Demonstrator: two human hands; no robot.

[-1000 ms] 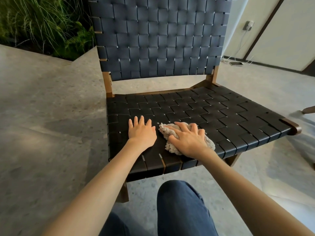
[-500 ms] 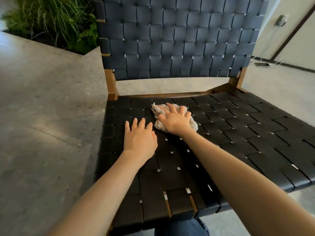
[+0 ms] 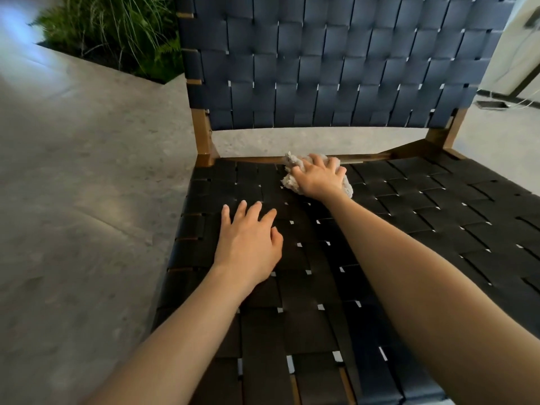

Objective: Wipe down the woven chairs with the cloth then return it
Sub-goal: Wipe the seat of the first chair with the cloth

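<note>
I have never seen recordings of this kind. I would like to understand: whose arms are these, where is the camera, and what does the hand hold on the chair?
There is no machine here: these are a person's two bare arms. The camera sits on the person's head and looks forward and down, so you see roughly what the person sees.

In front stands a woven chair with a dark seat, a blue backrest and a wooden frame. The left hand rests flat on the seat, fingers spread, and holds nothing. The right hand, near the back edge of the seat, holds a crumpled pale cloth and presses it onto the weave. Behind the chair are green plants and a grey floor.
</note>
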